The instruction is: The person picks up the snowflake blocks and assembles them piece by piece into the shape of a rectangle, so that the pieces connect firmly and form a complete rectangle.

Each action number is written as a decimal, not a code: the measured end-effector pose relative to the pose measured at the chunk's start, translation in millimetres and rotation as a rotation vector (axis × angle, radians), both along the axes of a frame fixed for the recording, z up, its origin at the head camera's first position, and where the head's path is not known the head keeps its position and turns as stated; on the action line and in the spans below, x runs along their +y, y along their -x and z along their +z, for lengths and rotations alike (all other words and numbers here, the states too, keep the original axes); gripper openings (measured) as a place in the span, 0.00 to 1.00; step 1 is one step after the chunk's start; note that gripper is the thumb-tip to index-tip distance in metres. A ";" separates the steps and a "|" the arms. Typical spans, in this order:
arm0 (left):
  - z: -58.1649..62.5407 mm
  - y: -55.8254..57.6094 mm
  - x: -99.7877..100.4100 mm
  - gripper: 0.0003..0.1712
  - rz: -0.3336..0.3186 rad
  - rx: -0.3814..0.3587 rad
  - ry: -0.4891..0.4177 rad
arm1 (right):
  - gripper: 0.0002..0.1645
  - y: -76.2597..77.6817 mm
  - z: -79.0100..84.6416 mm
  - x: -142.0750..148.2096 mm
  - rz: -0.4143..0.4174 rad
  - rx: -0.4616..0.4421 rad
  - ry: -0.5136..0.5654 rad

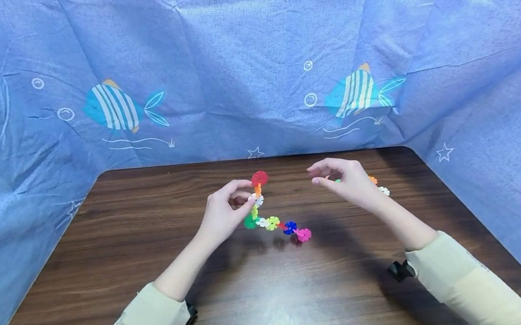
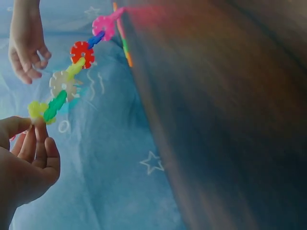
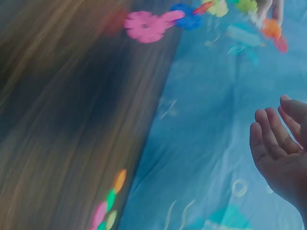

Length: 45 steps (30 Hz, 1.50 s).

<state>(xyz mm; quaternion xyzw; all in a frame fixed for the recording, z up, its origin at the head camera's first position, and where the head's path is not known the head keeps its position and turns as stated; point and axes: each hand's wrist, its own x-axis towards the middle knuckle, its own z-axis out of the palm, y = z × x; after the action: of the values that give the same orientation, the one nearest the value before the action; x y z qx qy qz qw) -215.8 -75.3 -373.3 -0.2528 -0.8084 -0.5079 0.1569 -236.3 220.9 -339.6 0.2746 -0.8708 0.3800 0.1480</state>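
Note:
A chain of interlocking flower-shaped plastic discs [image 1: 272, 223] hangs above the table, pinched near its upper end between the thumb and fingers of my left hand [image 1: 224, 208]. A red disc [image 1: 259, 178] tops it, and its lower part slants right to a pink disc [image 1: 304, 235]. In the left wrist view, the left fingertips grip the chain beside a yellow disc [image 2: 37, 111]; the fingers partly cover that end. My right hand [image 1: 349, 181] is raised to the right of the chain, apart from it. The right wrist view shows that hand [image 3: 283, 143] holding nothing, fingers loosely bent.
Loose discs lie on the wooden table [image 1: 149, 215] behind the right hand, among them an orange disc [image 1: 372, 180] and a white disc [image 1: 384, 190]. A blue fish-print cloth [image 1: 248, 65] hangs around the table's back and sides.

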 end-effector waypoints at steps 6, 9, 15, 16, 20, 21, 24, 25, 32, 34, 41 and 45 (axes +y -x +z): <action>-9.1 2.9 -9.6 0.23 0.016 0.013 0.051 | 0.13 9.4 -14.9 30.8 -0.031 0.067 -0.089; -12.8 4.0 -14.2 0.28 0.018 0.020 0.085 | 0.17 12.2 -20.3 45.8 -0.016 0.098 -0.176; -16.2 2.8 -22.5 0.36 -0.008 0.056 0.140 | 0.22 20.2 -33.4 80.0 0.004 0.072 -0.292; -16.7 2.2 -24.0 0.37 -0.009 0.062 0.148 | 0.23 21.8 -36.2 86.1 0.002 0.055 -0.301; -18.8 -0.2 -29.8 0.39 -0.009 0.069 0.181 | 0.24 26.9 -48.2 109.6 -0.037 0.007 -0.357; -19.4 -0.7 -31.0 0.39 -0.011 0.069 0.186 | 0.24 27.7 -51.2 115.1 -0.047 0.003 -0.373; -21.0 -1.6 -33.7 0.39 -0.020 0.062 0.211 | 0.23 29.6 -60.0 130.1 -0.067 -0.002 -0.411; -21.7 -1.7 -34.6 0.39 -0.024 0.059 0.220 | 0.22 30.3 -63.0 134.7 -0.072 -0.009 -0.422; -30.0 0.4 -38.4 0.37 -0.060 0.036 0.276 | 0.17 33.9 -81.4 155.6 -0.112 -0.127 -0.474; -32.2 1.7 -38.4 0.35 -0.070 0.021 0.278 | 0.17 34.6 -85.1 158.4 -0.127 -0.148 -0.480; -35.1 3.3 -40.2 0.33 -0.102 -0.030 0.264 | 0.17 35.0 -87.4 158.7 -0.159 -0.172 -0.482; -37.6 4.3 -42.5 0.34 -0.111 -0.066 0.266 | 0.17 33.2 -86.2 155.3 -0.148 -0.193 -0.456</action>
<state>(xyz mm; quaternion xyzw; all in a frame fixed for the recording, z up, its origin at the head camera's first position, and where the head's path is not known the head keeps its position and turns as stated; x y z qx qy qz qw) -220.0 -117.7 -411.0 -0.2987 -0.8581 -0.4123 0.0669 -269.5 376.2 -425.8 0.1991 -0.9618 0.1862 0.0259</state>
